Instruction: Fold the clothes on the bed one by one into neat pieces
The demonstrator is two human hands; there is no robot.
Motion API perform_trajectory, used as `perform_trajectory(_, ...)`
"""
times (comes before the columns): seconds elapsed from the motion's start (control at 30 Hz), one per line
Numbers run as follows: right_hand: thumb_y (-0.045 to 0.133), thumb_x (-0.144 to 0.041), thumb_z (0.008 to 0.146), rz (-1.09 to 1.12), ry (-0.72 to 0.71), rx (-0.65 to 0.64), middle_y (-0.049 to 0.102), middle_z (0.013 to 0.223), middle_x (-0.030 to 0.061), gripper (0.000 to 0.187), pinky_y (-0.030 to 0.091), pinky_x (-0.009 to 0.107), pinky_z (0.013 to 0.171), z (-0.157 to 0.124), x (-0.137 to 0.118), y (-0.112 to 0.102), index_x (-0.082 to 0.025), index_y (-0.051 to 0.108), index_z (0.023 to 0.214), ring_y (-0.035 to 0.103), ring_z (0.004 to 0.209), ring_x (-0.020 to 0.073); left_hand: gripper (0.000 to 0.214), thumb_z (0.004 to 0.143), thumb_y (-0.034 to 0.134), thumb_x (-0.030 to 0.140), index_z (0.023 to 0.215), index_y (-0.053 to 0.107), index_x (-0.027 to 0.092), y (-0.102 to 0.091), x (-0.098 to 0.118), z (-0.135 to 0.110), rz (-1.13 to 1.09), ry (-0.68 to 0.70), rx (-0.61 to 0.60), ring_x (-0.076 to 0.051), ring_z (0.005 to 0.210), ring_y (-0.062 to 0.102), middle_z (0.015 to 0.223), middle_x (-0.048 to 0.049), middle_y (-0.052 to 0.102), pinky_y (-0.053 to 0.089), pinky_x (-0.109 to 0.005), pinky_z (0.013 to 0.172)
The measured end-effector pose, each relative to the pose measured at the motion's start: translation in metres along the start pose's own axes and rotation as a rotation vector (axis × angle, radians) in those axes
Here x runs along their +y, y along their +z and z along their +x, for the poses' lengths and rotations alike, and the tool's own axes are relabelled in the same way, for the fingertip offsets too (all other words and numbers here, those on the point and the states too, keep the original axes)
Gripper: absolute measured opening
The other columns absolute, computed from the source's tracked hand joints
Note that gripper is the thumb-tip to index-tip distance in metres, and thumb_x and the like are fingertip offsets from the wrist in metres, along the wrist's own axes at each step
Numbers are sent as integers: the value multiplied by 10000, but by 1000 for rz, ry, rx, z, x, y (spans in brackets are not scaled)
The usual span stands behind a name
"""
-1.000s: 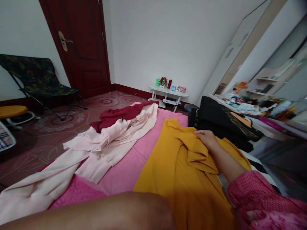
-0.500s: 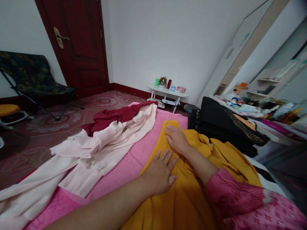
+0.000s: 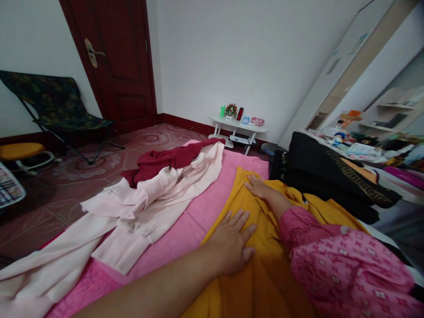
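Yellow garment [image 3: 265, 274]: long axis runs near to far, far end toward wall [image 3: 245, 62]. Left hand [image 3: 230, 243], right hand [image 3: 261, 189] lie apart, palms down on it.

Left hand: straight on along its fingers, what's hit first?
Probably the right hand, farther up the yellow garment that the left hand is lying on; depth is hard to judge.

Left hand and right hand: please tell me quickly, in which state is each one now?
Left hand: open, spread flat on the yellow cloth, holding nothing.
Right hand: looks open, resting on the same cloth, nearer its far end.
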State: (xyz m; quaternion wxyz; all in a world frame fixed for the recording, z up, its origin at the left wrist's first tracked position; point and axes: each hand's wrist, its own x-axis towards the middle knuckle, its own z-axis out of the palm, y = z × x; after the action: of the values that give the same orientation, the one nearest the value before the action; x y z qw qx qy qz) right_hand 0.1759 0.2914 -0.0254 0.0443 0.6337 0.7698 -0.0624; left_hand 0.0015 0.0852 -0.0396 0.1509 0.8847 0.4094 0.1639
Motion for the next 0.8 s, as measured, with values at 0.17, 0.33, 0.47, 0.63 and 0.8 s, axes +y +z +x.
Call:
perform_trajectory(0.17, 470, -419, 891, -20, -126, 20, 288, 1519, 113, 616, 219, 397, 1136, -44, -16, -11, -154, 363, 1437, 247, 1404, 257, 640, 879, 472, 472, 1430, 353, 170, -4, -2, 0, -88, 29, 54, -294, 1413, 200, 1535, -138, 241, 151, -486, 1155)
perform_trajectory(0.33, 261, -442, 961, -36, -259, 145, 168, 1562, 63, 569, 204, 445, 1136, -110, -29, 19, -195, 283, 1472, 133, 1436, 231, 356, 828, 520, 190, 1176, 585, 157, -4, -8, 4, -377, 13, 299, -209, 1149, 517, 1212, -98, 591, 375, -345, 1039)
perform_trajectory(0.47, 268, -408, 959, -108, -134, 113, 168, 1561, 72, 556, 229, 480, 1119, -138, -44, 26, -180, 306, 1465, 152, 1429, 275, 216, 804, 498, 92, 929, 670, 128, -3, -14, 5, -540, 27, 368, -174, 1002, 573, 1034, -85, 624, 427, -297, 961)
perform_trajectory(0.63, 284, -385, 950, -129, -125, 199, 156, 1566, 55, 563, 228, 512, 1111, -169, -58, 38, -194, 270, 1480, 124, 1429, 314, 218, 810, 526, 104, 959, 684, 115, -16, -20, -11, -534, 86, 180, -169, 1016, 581, 1038, -90, 617, 433, -285, 964)
perform_trajectory(0.8, 256, -423, 959, -81, -123, 358, 201, 1558, 52, 540, 228, 485, 1117, -187, -57, 54, -224, 327, 1455, 142, 1429, 278, 644, 810, 620, 297, 1401, 407, 155, -37, -4, -72, -253, 90, -51, -282, 1380, 286, 1503, -156, 297, 257, -415, 1125)
